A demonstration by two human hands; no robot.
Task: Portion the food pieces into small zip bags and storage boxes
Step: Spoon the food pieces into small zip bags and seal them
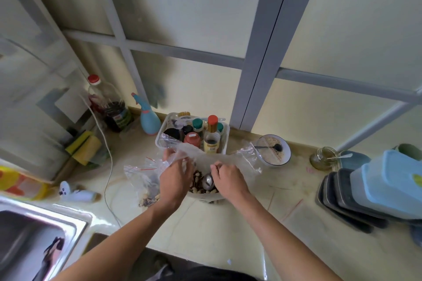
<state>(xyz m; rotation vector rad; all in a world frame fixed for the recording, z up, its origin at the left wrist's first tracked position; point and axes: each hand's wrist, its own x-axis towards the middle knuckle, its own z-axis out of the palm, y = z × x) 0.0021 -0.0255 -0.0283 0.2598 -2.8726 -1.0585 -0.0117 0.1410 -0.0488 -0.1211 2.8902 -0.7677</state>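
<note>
You are standing at a pale yellow kitchen counter [205,223] that is running under a frosted, grey-framed window [262,57]. Nearest you on the left, the steel sink [41,235] is sitting sunk into the counter.

Your left hand [174,174] is curling its fingers round the edge of a clear zip bag [205,155], and your right hand [225,178] is pinching the same bag on its near side, so both are grasping it and stretching it between them. The bag is hanging just above a clear container [203,191] of food pieces [196,178], nuts and seeds by the look of them, with a metal spoon [208,180] lying in it between your hands.

Just to the left, touching your left wrist, another small zip bag [142,180] with a red seal line is lying on the counter, already holding some of the mix. Further left a small white and blue toy figure [75,193] is lying beside a white cord [109,166].

On the right, a stack of dark trays and blue storage boxes [374,187] is sitting at the counter edge, well apart from your hands.

Behind the bag, a clear bin of condiment bottles [194,134] is standing against the window. To its right a bowl [274,149] with a black spoon is resting near a glass jar [323,157]. To its left are standing a blue spray bottle [148,116], a large red-capped bottle [109,107] and yellow sponges [84,146].
</note>
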